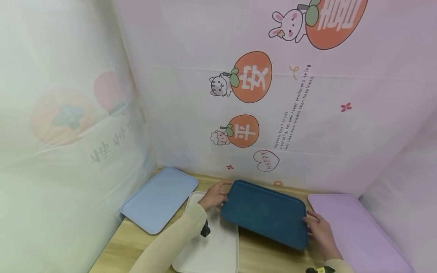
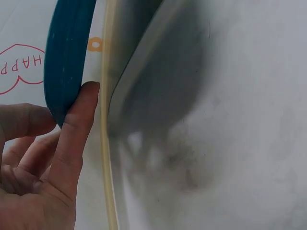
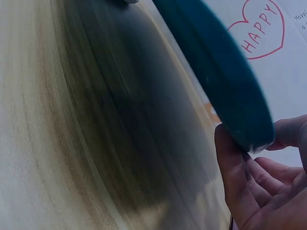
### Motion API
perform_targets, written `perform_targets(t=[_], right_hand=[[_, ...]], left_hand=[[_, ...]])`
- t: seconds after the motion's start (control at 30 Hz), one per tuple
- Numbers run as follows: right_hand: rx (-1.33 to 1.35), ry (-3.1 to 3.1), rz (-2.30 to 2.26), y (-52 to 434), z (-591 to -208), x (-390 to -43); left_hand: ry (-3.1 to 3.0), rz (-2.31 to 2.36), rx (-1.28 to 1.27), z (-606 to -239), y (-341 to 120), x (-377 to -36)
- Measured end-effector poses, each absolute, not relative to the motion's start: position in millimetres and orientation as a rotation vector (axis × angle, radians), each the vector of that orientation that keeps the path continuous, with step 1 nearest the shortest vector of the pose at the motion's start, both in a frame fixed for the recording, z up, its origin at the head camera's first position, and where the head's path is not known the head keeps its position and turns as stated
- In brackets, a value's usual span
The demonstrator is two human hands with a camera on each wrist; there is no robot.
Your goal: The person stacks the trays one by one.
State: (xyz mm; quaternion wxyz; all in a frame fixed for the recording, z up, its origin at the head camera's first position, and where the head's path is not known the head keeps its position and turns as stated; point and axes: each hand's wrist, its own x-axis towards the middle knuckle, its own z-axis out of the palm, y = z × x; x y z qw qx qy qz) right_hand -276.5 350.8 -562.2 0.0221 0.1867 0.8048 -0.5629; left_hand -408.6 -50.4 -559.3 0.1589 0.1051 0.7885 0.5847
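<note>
A dark teal tray (image 1: 266,214) is held tilted above the table between both hands. My left hand (image 1: 215,196) grips its left edge, thumb on one side and fingers beneath, as the left wrist view shows on the tray's rim (image 2: 69,57). At the opposite edge my right hand (image 1: 320,229) pinches the rim, and the right wrist view has the thumb and fingers around the tray's corner (image 3: 240,96). Under the left forearm lies a white tray (image 1: 213,250), partly covered by the arm and the teal tray. The teal tray casts a shadow on it.
A light blue tray (image 1: 160,199) lies at the left, close to the side curtain. To the right is a lilac tray (image 1: 355,231), near the right hand. The wooden table (image 1: 119,246) ends at a printed cloth backdrop (image 1: 184,113) behind the trays.
</note>
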Motion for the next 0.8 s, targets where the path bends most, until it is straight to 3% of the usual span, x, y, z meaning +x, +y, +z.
perform_targets(t=[0.8], right_hand=[[0.514,2.429,-1.784,359,-571,-274]], left_hand=[[2.214,1.604,0.311,-564,-57,-405]])
